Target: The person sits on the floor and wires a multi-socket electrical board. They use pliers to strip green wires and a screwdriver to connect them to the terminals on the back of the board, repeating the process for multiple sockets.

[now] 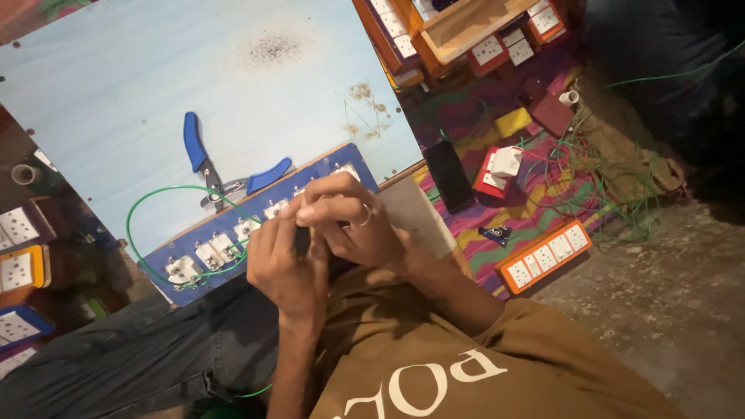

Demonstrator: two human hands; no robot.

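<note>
My left hand (285, 268) and my right hand (353, 225), which wears a ring, are pressed together over my lap. Both close on a small dark object (303, 240) that the fingers mostly hide. Just beyond them lies a blue switch panel (186, 252) carrying several white sockets and switches. A green wire (147, 203) loops from that panel across the pale blue board (116, 85). Blue-handled pliers (213, 167) rest on the board behind the panel, touched by neither hand.
An orange switch plate (545, 256), a black phone (448, 174), a red box with a white socket (498, 167) and tangled green wire (613, 182) lie on the patterned cloth at right. A wooden tray (466, 27) sits at the back; more switch plates (17, 271) at left.
</note>
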